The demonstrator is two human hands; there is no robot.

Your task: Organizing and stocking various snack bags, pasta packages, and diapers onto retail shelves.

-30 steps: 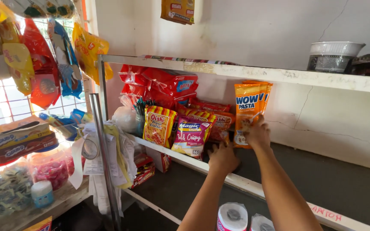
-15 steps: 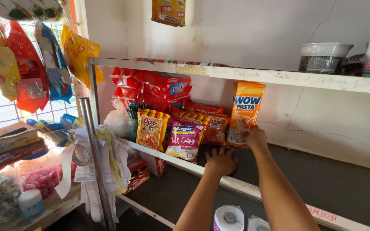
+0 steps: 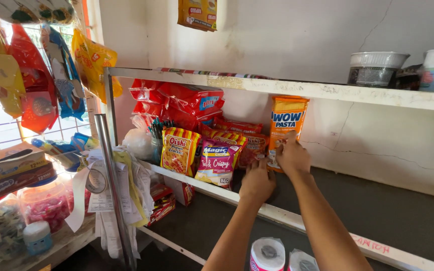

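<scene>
Both my hands reach onto the dark middle shelf point(image 3: 393, 211) among upright snack packets. My right hand point(image 3: 292, 156) pinches the lower part of a tall orange pasta packet point(image 3: 287, 120) that stands against the white wall. My left hand point(image 3: 257, 183) lies palm down on the shelf just below, its fingers at a small reddish packet point(image 3: 253, 146) beside a pink crisps bag point(image 3: 218, 162). A yellow striped cracker bag point(image 3: 179, 150) stands further left, with red packets point(image 3: 187, 103) stacked behind.
A white upper shelf point(image 3: 297, 89) carries a lidded plastic tub point(image 3: 375, 69). Hanging snack bags point(image 3: 36, 75) fill the left window. A metal pole point(image 3: 110, 185) holds paper slips. Toilet rolls point(image 3: 267, 255) sit below; candy jars point(image 3: 43, 203) and boxes point(image 3: 8, 173) stand at left.
My left hand slid forward along the shelf toward the small reddish packet. My right hand stays on the orange pasta packet. The view has shifted slightly.
</scene>
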